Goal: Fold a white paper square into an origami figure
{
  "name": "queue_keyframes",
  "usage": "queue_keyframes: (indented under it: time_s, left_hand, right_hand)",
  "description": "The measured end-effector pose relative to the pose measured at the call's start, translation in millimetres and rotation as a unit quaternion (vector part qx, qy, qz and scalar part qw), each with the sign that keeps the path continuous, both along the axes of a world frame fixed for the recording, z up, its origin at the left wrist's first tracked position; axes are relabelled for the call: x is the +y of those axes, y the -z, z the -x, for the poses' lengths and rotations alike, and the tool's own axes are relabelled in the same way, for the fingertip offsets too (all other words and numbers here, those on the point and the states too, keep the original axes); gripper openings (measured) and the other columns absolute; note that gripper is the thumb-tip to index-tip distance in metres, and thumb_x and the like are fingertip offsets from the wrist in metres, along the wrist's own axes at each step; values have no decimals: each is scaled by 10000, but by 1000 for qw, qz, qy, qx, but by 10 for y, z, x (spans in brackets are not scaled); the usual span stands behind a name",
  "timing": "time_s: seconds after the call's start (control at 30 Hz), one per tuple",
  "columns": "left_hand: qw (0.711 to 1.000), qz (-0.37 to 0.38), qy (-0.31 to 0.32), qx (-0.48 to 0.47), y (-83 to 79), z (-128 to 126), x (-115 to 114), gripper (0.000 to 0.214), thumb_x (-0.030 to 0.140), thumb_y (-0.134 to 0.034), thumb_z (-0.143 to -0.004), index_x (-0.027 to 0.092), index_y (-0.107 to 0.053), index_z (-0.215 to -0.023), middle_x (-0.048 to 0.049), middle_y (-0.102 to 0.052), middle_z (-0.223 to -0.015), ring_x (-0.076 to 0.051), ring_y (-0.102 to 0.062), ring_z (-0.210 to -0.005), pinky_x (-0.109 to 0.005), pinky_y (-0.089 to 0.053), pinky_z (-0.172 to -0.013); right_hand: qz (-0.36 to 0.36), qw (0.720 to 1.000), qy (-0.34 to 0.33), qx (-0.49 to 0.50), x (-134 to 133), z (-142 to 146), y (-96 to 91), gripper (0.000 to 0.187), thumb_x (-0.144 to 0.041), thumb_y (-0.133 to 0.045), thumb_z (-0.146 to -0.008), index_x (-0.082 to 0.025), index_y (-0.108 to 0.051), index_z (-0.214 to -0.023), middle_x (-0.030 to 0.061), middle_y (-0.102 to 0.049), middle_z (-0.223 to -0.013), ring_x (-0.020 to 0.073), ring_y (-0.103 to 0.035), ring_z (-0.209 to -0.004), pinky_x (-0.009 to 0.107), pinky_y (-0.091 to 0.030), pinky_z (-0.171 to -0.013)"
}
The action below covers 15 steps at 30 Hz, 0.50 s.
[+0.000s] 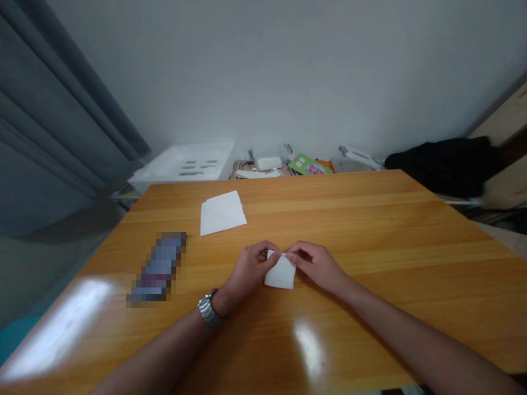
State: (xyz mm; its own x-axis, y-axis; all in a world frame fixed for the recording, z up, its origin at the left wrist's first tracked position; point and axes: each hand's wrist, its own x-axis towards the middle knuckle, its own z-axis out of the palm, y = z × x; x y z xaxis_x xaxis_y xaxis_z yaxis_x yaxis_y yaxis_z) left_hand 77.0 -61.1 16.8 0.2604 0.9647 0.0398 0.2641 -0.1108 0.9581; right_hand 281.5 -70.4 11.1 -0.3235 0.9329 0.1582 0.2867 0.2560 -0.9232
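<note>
A small folded white paper (280,273) lies on the wooden table (370,230) in front of me. My left hand (249,270), with a metal watch on its wrist, pinches the paper's upper left corner. My right hand (316,265) pinches the top edge from the right, its fingertips almost meeting those of the left. Both hands rest low on the table. Farther back to the left lies a second folded white sheet (222,213), untouched.
A blurred-out flat object (158,267) lies on the table's left side. Beyond the far edge are a white tray-like box (185,163), a green booklet (309,164), small clutter and a black garment (448,163). A grey curtain (49,126) hangs at left.
</note>
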Motion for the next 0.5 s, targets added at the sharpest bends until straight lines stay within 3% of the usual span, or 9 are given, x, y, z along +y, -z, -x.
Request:
queue_keyframes:
  time_s: [0.27,0.5]
  left_hand:
    - [997,10,-34,-65,6,11,33,299,438,-686,-865,145,-743,-890,-72,-762,-882,-198,-688,-784,-267,-536,-704]
    - [997,6,-33,-69,-61,11,15,313,456,-682,-862,150,-688,-800,-31,-696,-751,-151,-626,-673,-230,-492,-619]
  right_hand:
    - [19,997,52,46,48,-8,48,281,-439,-592,-955,-186,-661,-855,17,-669,-786,164,-603,-736,265,-460,-684]
    - [22,999,23,43,24,25,60,265,-429,-582,-962,-192,-649,-863,17,-667,-800,166,-609,-752,273,-469,-703]
